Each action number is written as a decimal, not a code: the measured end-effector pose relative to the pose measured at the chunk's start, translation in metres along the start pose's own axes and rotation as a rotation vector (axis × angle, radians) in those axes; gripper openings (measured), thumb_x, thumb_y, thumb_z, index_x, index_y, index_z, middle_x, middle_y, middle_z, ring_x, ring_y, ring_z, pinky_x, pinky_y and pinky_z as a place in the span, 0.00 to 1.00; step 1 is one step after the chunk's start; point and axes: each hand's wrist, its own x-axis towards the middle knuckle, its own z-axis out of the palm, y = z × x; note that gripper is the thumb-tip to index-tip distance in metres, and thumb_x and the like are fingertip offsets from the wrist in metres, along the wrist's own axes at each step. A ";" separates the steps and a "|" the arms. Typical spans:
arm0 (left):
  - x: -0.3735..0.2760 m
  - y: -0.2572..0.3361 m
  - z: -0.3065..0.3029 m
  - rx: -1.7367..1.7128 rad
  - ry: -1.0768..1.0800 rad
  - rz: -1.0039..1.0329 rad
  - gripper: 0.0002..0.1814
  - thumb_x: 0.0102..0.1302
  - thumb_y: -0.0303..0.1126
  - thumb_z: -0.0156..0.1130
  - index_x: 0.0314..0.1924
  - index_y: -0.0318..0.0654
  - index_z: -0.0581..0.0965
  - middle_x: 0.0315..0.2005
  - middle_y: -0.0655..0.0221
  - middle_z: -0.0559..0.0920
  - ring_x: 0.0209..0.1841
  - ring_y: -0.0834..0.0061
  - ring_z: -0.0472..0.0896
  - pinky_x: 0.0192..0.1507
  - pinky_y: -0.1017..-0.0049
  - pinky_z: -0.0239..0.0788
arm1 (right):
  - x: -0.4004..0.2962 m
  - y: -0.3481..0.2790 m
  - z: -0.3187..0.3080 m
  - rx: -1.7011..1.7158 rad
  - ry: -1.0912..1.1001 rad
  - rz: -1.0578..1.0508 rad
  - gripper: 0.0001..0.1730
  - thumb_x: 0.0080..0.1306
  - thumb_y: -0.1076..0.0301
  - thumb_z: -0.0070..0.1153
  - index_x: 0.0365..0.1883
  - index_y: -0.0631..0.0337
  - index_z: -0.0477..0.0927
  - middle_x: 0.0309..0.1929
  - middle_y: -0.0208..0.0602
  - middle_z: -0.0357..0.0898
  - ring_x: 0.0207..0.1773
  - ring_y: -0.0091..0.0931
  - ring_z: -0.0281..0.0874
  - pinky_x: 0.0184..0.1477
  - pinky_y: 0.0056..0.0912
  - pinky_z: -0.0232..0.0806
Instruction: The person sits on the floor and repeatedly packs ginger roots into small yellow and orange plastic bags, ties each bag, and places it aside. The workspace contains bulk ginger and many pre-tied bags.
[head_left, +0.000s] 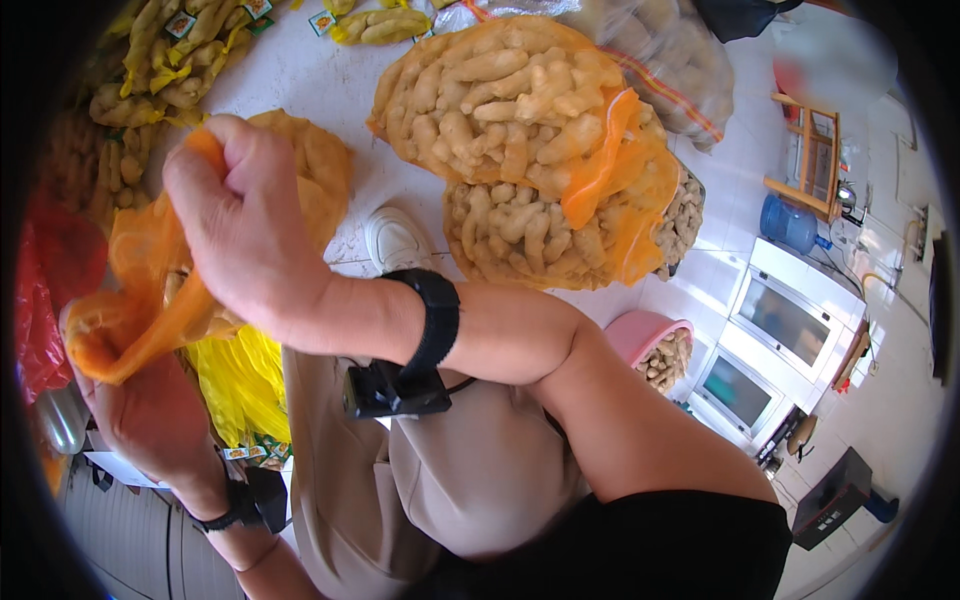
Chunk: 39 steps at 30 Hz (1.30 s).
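Note:
My right hand (244, 225) is shut on a gathered part of an orange mesh bag (150, 247) at the left. Lower down, my left hand (150, 416) holds the bag's rolled orange edge, its fingers partly hidden by the mesh. Behind my right hand, orange mesh bulges over ginger roots (319, 161); whether it is the same bag cannot be told. Flat yellow mesh bags (244, 382) with small printed tags lie beside my left hand. Black straps circle both wrists.
Large orange mesh sacks of ginger (495, 97) stand on the white tiled floor, beside a clear plastic sack (652, 45). Small yellow net packs (195, 45) are piled at upper left. A red plastic bag (52, 292), a pink tub (645, 330) and my shoe (394, 236) are around.

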 end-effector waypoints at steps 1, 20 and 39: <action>-0.004 0.008 0.001 0.001 0.004 0.021 0.21 0.65 0.27 0.44 0.57 0.26 0.64 0.52 0.57 0.71 0.56 0.68 0.70 0.61 0.68 0.58 | -0.005 -0.010 0.002 0.059 -0.026 0.024 0.11 0.63 0.74 0.46 0.21 0.65 0.62 0.17 0.37 0.61 0.22 0.23 0.58 0.25 0.32 0.54; -0.238 0.224 0.193 0.105 -0.219 0.557 0.22 0.67 0.29 0.52 0.58 0.26 0.66 0.55 0.54 0.71 0.57 0.59 0.72 0.60 0.65 0.63 | -0.219 -0.320 -0.062 0.373 -0.090 -0.823 0.19 0.65 0.75 0.48 0.17 0.59 0.55 0.13 0.20 0.54 0.17 0.09 0.48 0.17 0.20 0.44; -0.406 0.020 0.362 0.057 -1.047 -0.595 0.19 0.56 0.16 0.40 0.48 0.33 0.70 0.37 0.68 0.76 0.40 0.75 0.72 0.45 0.77 0.63 | -0.346 -0.293 -0.366 0.118 0.955 -0.797 0.18 0.63 0.73 0.50 0.16 0.57 0.59 0.16 0.16 0.53 0.19 0.10 0.46 0.19 0.20 0.43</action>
